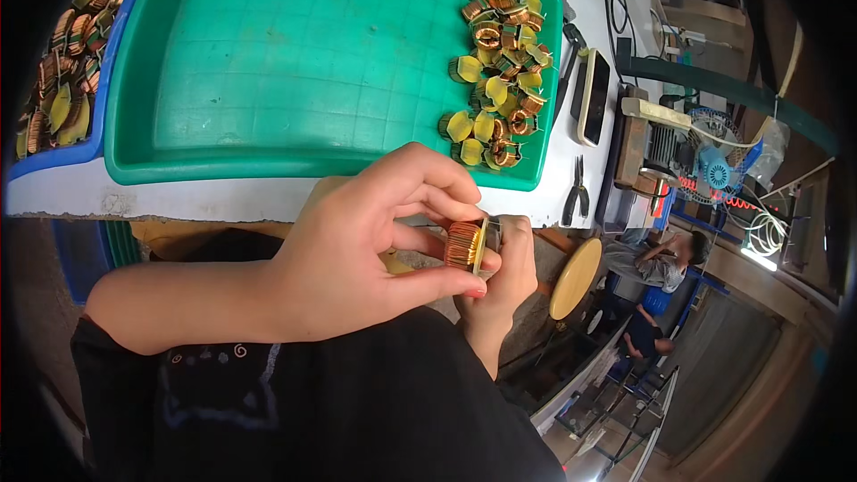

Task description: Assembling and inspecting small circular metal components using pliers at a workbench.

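Note:
My left hand [353, 245] pinches a copper-wound toroidal coil [462, 245] between thumb and fingers, just off the near edge of the bench. A thin yellow-green base plate [480, 244] covers the coil's right side. Closed beside that plate, my right hand [511, 272] touches it with its fingertips. A small greyish piece shows by the right fingers; I cannot tell what it is. Several similar coils with yellow plates [495, 89] lie along the right side of a green plastic tray [268, 166] beyond my hands.
A blue bin [55, 161] at the far left holds more coils. Right of the tray lie pliers [578, 192], a phone-like device [594, 96] and black cables [616, 9] on the white bench. A round wooden stool [576, 278] stands lower right; two people [656, 263] sit farther off.

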{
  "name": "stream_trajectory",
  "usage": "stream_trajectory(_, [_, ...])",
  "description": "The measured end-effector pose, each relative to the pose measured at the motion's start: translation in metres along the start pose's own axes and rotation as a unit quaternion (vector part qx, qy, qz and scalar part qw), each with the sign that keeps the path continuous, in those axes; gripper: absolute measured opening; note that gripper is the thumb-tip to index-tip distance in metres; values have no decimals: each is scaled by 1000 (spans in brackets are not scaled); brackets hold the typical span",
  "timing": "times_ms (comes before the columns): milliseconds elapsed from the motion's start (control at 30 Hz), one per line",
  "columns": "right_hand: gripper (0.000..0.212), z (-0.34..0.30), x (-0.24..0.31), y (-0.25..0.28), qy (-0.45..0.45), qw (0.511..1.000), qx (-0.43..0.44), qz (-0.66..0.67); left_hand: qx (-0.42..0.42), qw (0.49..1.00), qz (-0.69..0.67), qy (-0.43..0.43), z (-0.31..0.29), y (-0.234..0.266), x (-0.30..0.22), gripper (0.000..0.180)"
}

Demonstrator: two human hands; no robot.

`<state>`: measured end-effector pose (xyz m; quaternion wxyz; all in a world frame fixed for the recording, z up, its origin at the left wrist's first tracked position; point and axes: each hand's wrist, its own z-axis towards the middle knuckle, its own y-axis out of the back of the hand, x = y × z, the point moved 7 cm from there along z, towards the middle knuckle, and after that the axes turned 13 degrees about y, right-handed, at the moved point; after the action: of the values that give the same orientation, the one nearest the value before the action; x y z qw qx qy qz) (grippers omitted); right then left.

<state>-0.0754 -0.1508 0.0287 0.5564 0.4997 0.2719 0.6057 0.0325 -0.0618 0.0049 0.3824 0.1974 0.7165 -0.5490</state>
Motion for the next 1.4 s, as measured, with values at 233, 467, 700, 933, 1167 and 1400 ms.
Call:
stream_trajectory(233, [31, 1, 4, 1, 50, 998, -11, -46, -8, 1000, 19, -11, -2, 1, 3, 56])
stream_trajectory(467, [32, -2, 2, 1, 44, 998, -39, -31, -5, 1000, -6, -12, -1, -1, 1, 55])
stream_trajectory(700, [32, -9, -13, -1, -48, 993, -67, 90, -11, 999, 23, -29, -2, 0, -5, 54])
stream_trajectory(933, [34, 1, 2, 2, 27, 999, -17, -29, -7, 999, 37, -14, -2, -1, -4, 54])
stream_trajectory(1167, [34, 1, 2, -6, 44, 998, 6, -54, -26, 998, 48, -13, -4, 4, 1, 53])
stream_trajectory(1400, [37, -8, -11, 4, -30, 993, -39, 110, -22, 998, 53, -29, -3, 2, -7, 53])
